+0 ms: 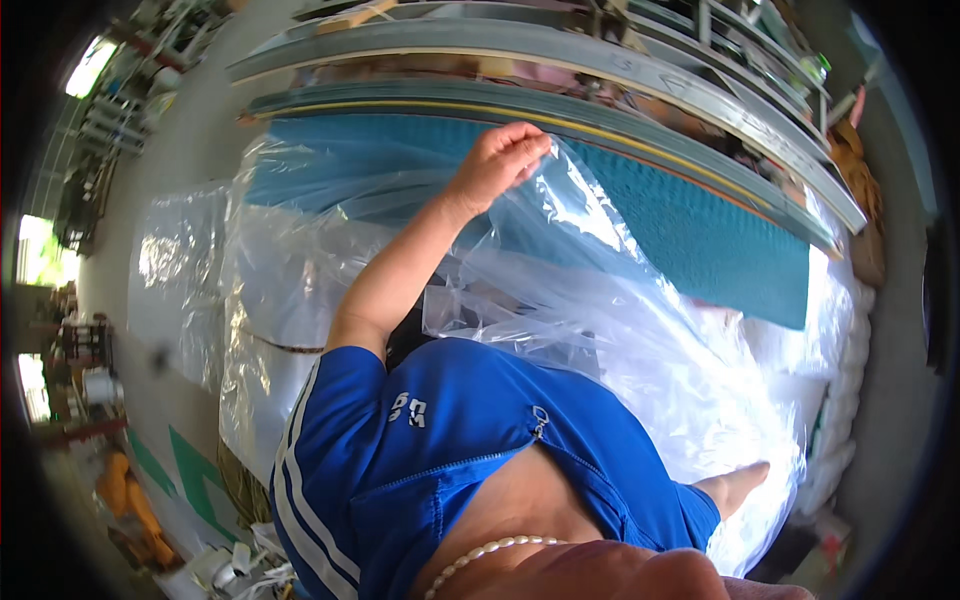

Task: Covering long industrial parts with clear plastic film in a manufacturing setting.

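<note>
My left hand [503,160] reaches far forward, its thumb and fingers pinched on the edge of a clear plastic sheet [630,320]. From the pinch the film slopes down to the right in shiny folds and spreads loosely in front of my body. Beneath and beyond it lies a long teal panel with a textured face [720,245], partly seen through the film. On the right, a short bare stretch of my right arm shows beside the plastic. My right hand itself cannot be made out.
Long grey metal beams [560,50] run across the far side, just past a rail with a yellow strip [480,108]. More clear film [180,250] covers the left side. White padded rolls [835,440] and a brown wrapped bundle [855,185] stand at right. Orange items [135,510] lie lower left.
</note>
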The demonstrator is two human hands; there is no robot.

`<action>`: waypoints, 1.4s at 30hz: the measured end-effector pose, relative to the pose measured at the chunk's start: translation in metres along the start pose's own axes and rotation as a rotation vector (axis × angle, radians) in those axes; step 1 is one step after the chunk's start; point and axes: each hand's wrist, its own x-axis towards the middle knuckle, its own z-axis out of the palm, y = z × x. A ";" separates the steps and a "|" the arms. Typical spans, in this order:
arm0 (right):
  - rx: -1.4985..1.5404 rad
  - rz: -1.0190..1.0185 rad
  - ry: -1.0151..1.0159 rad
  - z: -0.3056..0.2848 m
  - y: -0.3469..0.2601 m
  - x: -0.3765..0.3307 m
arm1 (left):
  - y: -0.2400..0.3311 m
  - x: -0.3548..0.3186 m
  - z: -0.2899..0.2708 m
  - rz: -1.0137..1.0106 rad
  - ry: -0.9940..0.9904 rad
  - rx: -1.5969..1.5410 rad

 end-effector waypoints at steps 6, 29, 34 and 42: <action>-0.246 -0.920 0.098 -0.037 -0.091 -0.004 | -0.001 0.010 0.051 0.022 -0.160 -0.029; 0.849 -0.179 -1.853 0.097 -0.363 -0.651 | -0.064 -0.167 0.000 -0.298 -0.279 0.051; 1.071 -0.456 -1.347 0.105 -0.354 -0.528 | 0.020 -0.144 0.006 0.100 -0.384 -0.338; 1.082 -0.881 -0.596 0.057 -0.313 -0.437 | 0.011 -0.017 -0.071 0.105 0.204 1.115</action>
